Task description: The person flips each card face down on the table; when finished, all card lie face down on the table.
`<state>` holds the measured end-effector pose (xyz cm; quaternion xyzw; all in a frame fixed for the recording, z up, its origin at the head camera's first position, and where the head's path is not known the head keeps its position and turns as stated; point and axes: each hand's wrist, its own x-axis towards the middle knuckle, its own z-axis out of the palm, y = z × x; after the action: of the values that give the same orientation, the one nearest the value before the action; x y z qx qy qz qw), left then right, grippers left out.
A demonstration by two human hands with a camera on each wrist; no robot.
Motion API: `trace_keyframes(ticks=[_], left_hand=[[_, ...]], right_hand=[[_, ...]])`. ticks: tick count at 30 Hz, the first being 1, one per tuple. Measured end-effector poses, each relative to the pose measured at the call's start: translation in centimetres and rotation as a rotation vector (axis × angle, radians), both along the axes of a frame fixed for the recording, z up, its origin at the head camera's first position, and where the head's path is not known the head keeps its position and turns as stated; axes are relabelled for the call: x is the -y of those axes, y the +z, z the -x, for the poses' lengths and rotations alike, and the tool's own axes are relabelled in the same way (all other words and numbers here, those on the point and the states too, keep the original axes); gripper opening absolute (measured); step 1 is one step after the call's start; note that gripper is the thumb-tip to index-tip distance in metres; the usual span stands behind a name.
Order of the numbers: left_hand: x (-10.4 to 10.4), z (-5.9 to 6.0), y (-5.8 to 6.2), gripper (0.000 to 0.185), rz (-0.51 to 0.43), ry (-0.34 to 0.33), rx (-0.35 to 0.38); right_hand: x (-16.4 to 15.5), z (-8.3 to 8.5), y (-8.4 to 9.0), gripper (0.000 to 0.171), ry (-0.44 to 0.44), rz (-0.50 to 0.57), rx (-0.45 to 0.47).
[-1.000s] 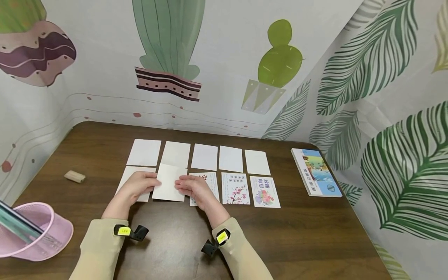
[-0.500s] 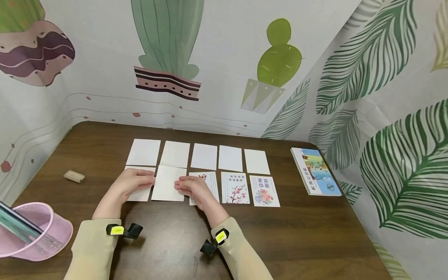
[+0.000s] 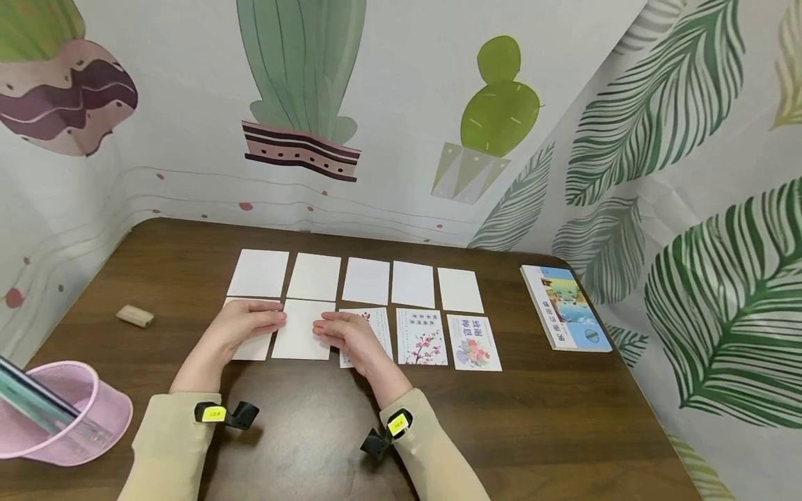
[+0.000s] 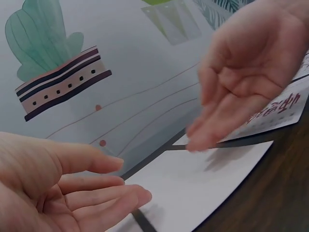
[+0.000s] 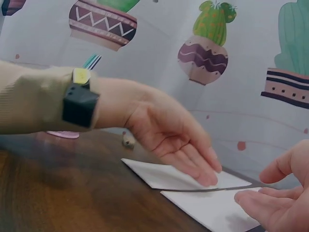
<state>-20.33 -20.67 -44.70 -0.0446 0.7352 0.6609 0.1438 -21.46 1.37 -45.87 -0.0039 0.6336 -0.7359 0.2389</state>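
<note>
In the head view a blank white card [image 3: 302, 341] lies in the front row, second from the left. My left hand [image 3: 237, 332] is at its left edge, over the leftmost front card [image 3: 253, 350], with fingers extended. My right hand [image 3: 352, 339] is at its right edge, fingers loosely straight, partly covering a card with red print [image 3: 378, 327]. In the left wrist view the blank card [image 4: 193, 179] lies flat between both hands, and neither hand pinches it. The right wrist view shows my left fingers [image 5: 193, 166] over the neighbouring card [image 5: 159, 175].
Several blank cards [image 3: 366, 281] form a back row. A plum-blossom card [image 3: 422, 337] and a bouquet card [image 3: 474, 343] lie at right. A picture-covered book or box [image 3: 567, 308] sits further right. A small wooden block [image 3: 134, 316] and pink mesh pen holder [image 3: 113, 410] are left.
The blank card has slid slightly toward me, so a dark gap now separates it from the back row. My left hand went left, then came back a little; the right stayed nearly still.
</note>
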Motion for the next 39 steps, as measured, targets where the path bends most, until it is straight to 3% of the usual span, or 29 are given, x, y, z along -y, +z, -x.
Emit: trace_keyframes(ticks=[5, 13, 21, 26, 32, 39], left_hand=[[-1.5, -0.1, -0.2, 0.053, -0.017, 0.001, -0.011], [-5.2, 0.5, -0.3, 0.045, -0.019, 0.065, -0.037], [-8.5, 0.6, -0.1, 0.044, -0.035, 0.132, -0.009], [-9.5, 0.3, 0.0, 0.042, -0.048, 0.164, 0.010], [-9.4, 0.3, -0.1, 0.043, -0.017, 0.121, 0.018], [-9.4, 0.3, -0.1, 0.047, 0.005, 0.013, 0.011]], right_hand=[[-1.3, 0.2, 0.7, 0.043, -0.003, 0.023, -0.025], [-5.0, 0.8, 1.2, 0.043, -0.024, -0.060, -0.062], [-9.4, 1.3, 1.1, 0.041, -0.053, -0.159, -0.083], [-10.9, 1.3, 1.0, 0.041, -0.071, -0.187, -0.062], [-11.7, 1.2, 1.0, 0.041, -0.079, -0.230, -0.058], [-12.1, 1.5, 1.0, 0.041, -0.070, -0.244, -0.030]])
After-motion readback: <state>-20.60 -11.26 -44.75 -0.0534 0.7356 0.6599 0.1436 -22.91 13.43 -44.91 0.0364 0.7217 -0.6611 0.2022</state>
